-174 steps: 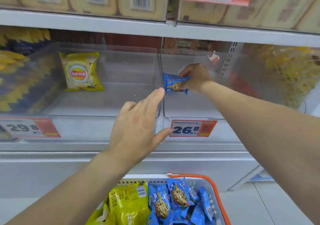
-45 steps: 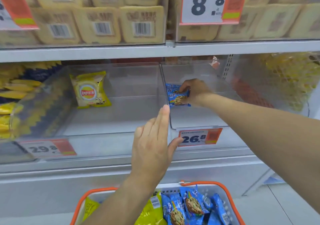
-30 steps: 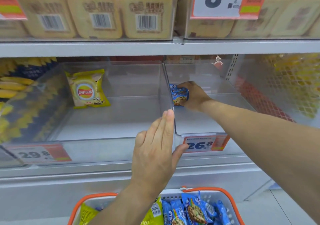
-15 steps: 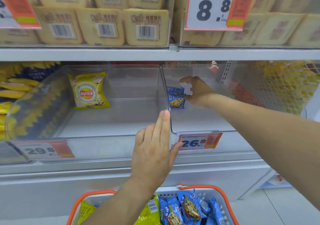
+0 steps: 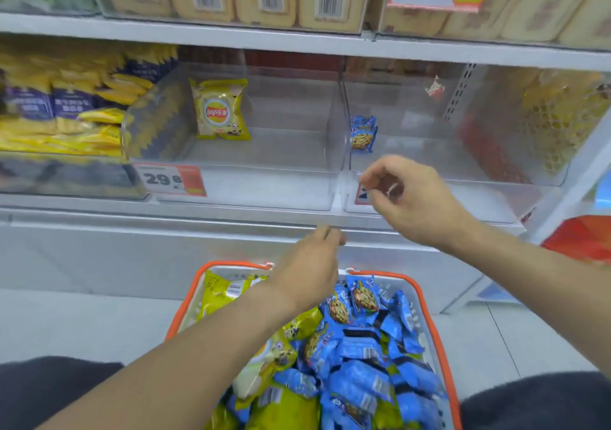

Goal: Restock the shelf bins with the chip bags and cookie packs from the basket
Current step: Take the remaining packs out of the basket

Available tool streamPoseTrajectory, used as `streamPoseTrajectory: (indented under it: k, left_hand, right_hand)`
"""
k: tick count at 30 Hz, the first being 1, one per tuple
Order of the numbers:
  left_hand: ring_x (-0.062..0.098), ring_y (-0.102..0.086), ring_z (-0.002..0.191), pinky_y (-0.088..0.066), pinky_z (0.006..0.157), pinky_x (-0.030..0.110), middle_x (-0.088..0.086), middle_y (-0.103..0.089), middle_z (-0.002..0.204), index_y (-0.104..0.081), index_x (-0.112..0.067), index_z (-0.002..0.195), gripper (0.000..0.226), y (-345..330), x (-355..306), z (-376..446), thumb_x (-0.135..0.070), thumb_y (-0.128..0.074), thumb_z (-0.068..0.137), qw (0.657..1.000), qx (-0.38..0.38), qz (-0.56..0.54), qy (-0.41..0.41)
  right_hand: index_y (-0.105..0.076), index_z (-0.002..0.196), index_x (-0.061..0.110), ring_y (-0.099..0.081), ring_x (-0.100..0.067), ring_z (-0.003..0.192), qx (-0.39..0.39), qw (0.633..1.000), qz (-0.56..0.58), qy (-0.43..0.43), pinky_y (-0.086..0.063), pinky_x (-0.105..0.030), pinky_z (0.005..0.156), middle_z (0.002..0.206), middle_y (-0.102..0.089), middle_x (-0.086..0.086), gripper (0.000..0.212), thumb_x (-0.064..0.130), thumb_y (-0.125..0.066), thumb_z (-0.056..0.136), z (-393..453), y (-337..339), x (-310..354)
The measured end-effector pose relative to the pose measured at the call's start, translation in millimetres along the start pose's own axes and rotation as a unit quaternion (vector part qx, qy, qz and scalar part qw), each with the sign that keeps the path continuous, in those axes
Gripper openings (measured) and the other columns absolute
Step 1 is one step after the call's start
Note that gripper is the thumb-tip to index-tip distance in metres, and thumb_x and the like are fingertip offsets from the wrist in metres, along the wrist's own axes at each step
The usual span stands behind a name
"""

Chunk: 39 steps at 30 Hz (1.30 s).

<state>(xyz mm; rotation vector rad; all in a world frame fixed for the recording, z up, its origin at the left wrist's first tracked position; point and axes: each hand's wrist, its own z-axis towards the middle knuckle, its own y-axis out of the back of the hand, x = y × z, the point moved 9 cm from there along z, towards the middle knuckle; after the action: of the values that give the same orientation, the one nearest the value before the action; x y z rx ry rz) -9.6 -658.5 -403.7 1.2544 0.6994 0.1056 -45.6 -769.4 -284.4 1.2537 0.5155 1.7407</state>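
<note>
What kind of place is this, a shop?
Most likely a grocery or convenience store aisle. Clear shelf bins carry orange price tags, packaged snacks with barcodes line the shelf above, and a shopping basket below holds chip bags and cookie packs.

Your right hand point(image 5: 410, 198) hides most of the price tag point(image 5: 360, 198); the basket point(image 5: 426, 300) is cut off below.

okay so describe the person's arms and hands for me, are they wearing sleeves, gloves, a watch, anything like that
Both forearms are bare up to the frame edge: no sleeves show. The left hand and the right hand wear no gloves, and no watch or bracelet shows on either wrist. Motion blur hides whether the fingers carry rings.
</note>
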Motion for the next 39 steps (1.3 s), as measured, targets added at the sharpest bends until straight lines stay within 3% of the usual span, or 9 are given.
streamPoseTrajectory:
  k: [3,7,12,15,21,24,28,34,39]
  left_hand:
    - [0.028,-0.052,0.12,-0.042,0.098,0.034,0.009,-0.049,0.132,-0.05,-0.012,0.132,0.039,-58,26,-34,-0.026,-0.056,0.096,0.978,0.191,-0.003,0.088]
    - [0.03,-0.053,0.119,-0.045,0.093,0.034,0.014,-0.056,0.13,-0.052,-0.005,0.129,0.04,-98,44,-70,-0.029,-0.055,0.098,0.952,0.243,-0.035,0.181]
    - [0.026,-0.056,0.095,-0.04,0.07,0.031,0.015,-0.058,0.12,-0.049,-0.004,0.125,0.03,-130,45,-93,-0.022,-0.05,0.102,0.92,0.274,-0.103,0.261]
    - [0.028,-0.057,0.112,-0.046,0.078,0.03,0.013,-0.055,0.13,-0.047,-0.007,0.136,0.037,-138,44,-94,-0.014,-0.053,0.1,0.917,0.279,-0.112,0.261]
    - [0.026,-0.059,0.115,-0.051,0.089,0.032,0.01,-0.057,0.131,-0.042,-0.013,0.144,0.049,-127,58,-88,-0.01,-0.056,0.097,0.904,0.221,-0.198,0.307]
    - [0.024,-0.06,0.113,-0.051,0.094,0.035,0.007,-0.06,0.123,-0.04,-0.013,0.143,0.054,-108,58,-77,-0.022,-0.063,0.096,0.906,0.147,-0.229,0.323]
    - [0.023,-0.046,0.133,-0.043,0.106,0.035,0.005,-0.044,0.147,-0.028,-0.024,0.152,0.073,-80,46,-56,-0.032,-0.069,0.092,0.931,0.1,-0.238,0.258]
    - [0.027,-0.07,0.086,-0.059,0.083,0.039,0.003,-0.061,0.115,-0.063,-0.017,0.126,0.041,-64,40,-50,-0.01,-0.074,0.087,0.877,0.131,-0.385,0.255]
    - [0.019,-0.069,0.07,-0.06,0.067,0.028,0.02,-0.068,0.108,-0.068,-0.005,0.098,0.016,-39,38,-42,0.004,-0.07,0.086,0.818,0.036,-0.509,0.267]
  right_hand:
    - [-0.067,0.101,0.022,-0.058,-0.004,0.073,0.245,0.966,-0.052,-0.067,-0.043,-0.02,0.071,0.088,-0.066,0.01,0.016,0.017,-0.07,0.086,-36,-78,-17]
    - [-0.061,0.117,0.02,-0.059,-0.018,0.095,0.446,0.873,-0.096,-0.173,-0.049,-0.031,0.086,0.105,-0.064,0.002,0.036,0.035,-0.073,0.087,-113,-160,-59]
    - [-0.05,0.13,0.017,-0.052,-0.017,0.081,0.394,0.883,-0.058,-0.249,-0.043,-0.029,0.072,0.09,-0.053,-0.001,0.046,0.043,-0.062,0.095,-159,-200,-85]
    - [-0.057,0.124,0.017,-0.048,-0.008,0.068,0.328,0.906,-0.016,-0.267,-0.037,-0.021,0.06,0.078,-0.047,0.009,0.035,0.037,-0.062,0.096,-161,-205,-86]
    - [-0.066,0.098,0.019,-0.041,-0.009,0.075,0.303,0.912,0.003,-0.275,-0.037,-0.022,0.07,0.073,-0.031,0.018,0.012,0.019,-0.073,0.089,-152,-205,-87]
    - [-0.07,0.094,0.018,-0.054,-0.012,0.08,0.349,0.899,0.011,-0.264,-0.046,-0.023,0.066,0.076,-0.043,0.015,0.015,0.012,-0.078,0.083,-135,-192,-83]
    - [-0.072,0.09,0.026,-0.063,-0.023,0.097,0.413,0.89,-0.024,-0.192,-0.049,-0.03,0.08,0.1,-0.065,-0.006,0.019,0.015,-0.082,0.078,-108,-169,-68]
    - [-0.061,0.09,0.022,-0.058,-0.005,0.054,0.375,0.884,0.09,-0.263,-0.042,-0.016,0.049,0.086,-0.064,0.0,0.031,0.003,-0.082,0.076,-84,-125,-69]
    - [-0.064,0.104,0.019,-0.065,-0.013,0.075,0.288,0.902,0.175,-0.268,-0.053,-0.03,0.067,0.1,-0.07,-0.003,0.034,0.02,-0.085,0.077,-61,-90,-62]
